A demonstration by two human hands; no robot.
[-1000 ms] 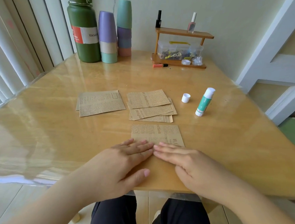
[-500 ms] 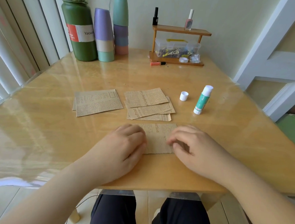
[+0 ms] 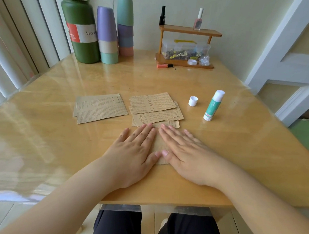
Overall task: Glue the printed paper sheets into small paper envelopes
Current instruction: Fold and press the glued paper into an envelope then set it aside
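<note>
Tan newsprint-patterned paper sheets (image 3: pixel 152 104), green-and-white glue stick (image 3: pixel 213 105), white cap (image 3: pixel 193 101), dark-green flask (image 3: pixel 81 29), honey-coloured table (image 3: pixel 45 139).

near edge: my left hand (image 3: pixel 134 151) and right hand (image 3: pixel 185 151) flat on folded printed kraft paper sheet (image 3: pixel 160 148)
behind: loose printed-sheet stack (image 3: pixel 155 109)
left of stack: flat printed-paper pile (image 3: pixel 100 108)
right: small white cap (image 3: pixel 193 101), then green-and-white glue stick (image 3: pixel 213 105)

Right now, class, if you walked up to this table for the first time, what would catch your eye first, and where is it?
First the two hands, the left hand and the right hand, pressed flat side by side on a printed paper sheet at the table's near edge. Just beyond lie two piles of printed sheets, with an uncapped glue stick and its white cap to their right. At the far left stands a tall green flask beside stacked pastel cups.
</note>
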